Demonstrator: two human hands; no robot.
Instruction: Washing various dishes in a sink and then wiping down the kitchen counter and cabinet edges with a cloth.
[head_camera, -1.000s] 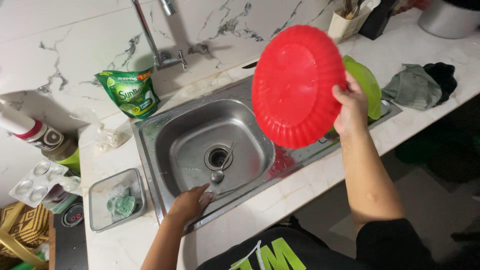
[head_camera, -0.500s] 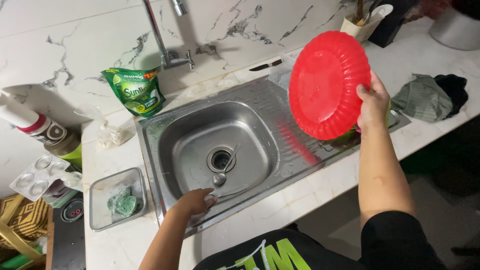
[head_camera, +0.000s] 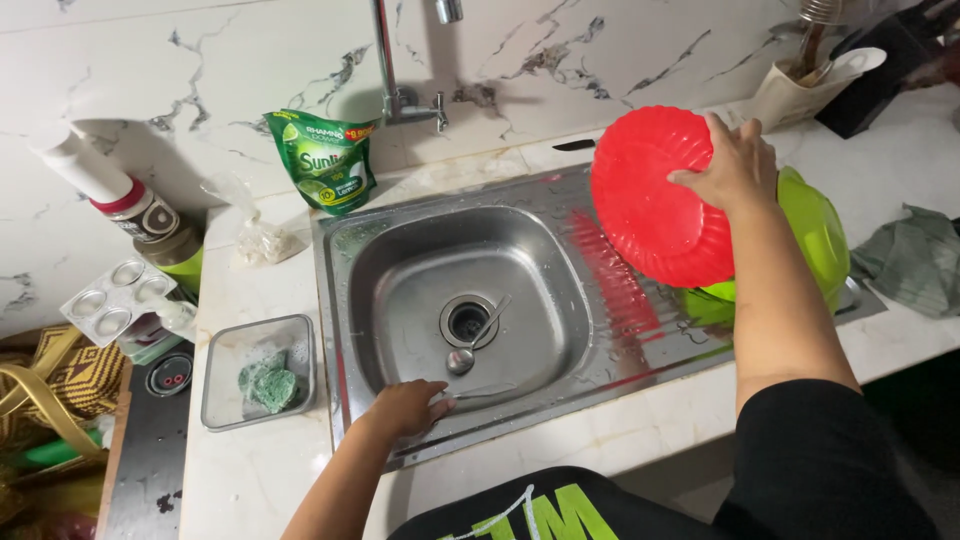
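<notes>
The right hand (head_camera: 738, 165) is gripping the upper edge of a red plate (head_camera: 655, 195), fingers curled over the rim, and is holding it tilted almost upright above the ribbed draining board (head_camera: 620, 300) on the right side of the steel sink (head_camera: 470, 300). The plate is leaning against a green bowl (head_camera: 815, 235) that is sitting at the far end of the draining board, and its red colour is reflecting in the wet metal below. The left hand (head_camera: 405, 408) is resting flat on the near rim of the sink, fingers spread and holding nothing. A spoon (head_camera: 475, 340) is lying in the basin with its bowl just beside the drain (head_camera: 467, 320). A tap (head_camera: 385, 60) is rising behind the sink from the worktop (head_camera: 640, 420), and a green soap pouch (head_camera: 325, 160) is leaning against the marble wall just left of it. Left of the sink, a clear container (head_camera: 225, 410) is holding a green scouring pad (head_camera: 268, 382). A grey cloth (head_camera: 915, 260) is lying crumpled on the worktop at the far right.
</notes>
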